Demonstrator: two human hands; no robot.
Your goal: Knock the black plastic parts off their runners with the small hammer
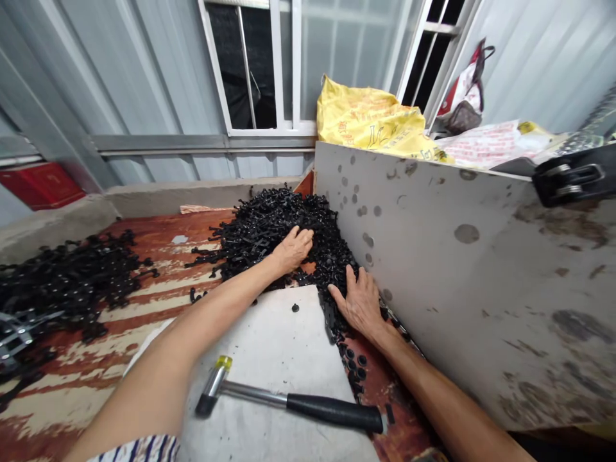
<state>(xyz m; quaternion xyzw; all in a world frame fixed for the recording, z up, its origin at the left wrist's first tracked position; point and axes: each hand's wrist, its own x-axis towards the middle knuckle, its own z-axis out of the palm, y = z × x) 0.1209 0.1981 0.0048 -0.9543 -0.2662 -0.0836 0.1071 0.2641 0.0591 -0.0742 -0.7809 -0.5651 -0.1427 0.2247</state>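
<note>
My left hand rests on a large heap of small black parts, its fingers loosely curved over the pieces and its thumb hidden. Lower and to the right, my right hand lies at the heap's right edge, thumb apart from the fingers, beside a grey upright panel. Many of the parts look slim with knobbed ends; I cannot make out their kind. A double-faced mallet with a yellow face, a black face and a black grip lies across a pale board near me. One small black piece sits on that board.
At left, another heap of black parts lies on the worn red-brown tabletop, with metal linkage pieces by it. Round black caps are scattered right of the board. Yellow sacks stand behind the panel, below a window.
</note>
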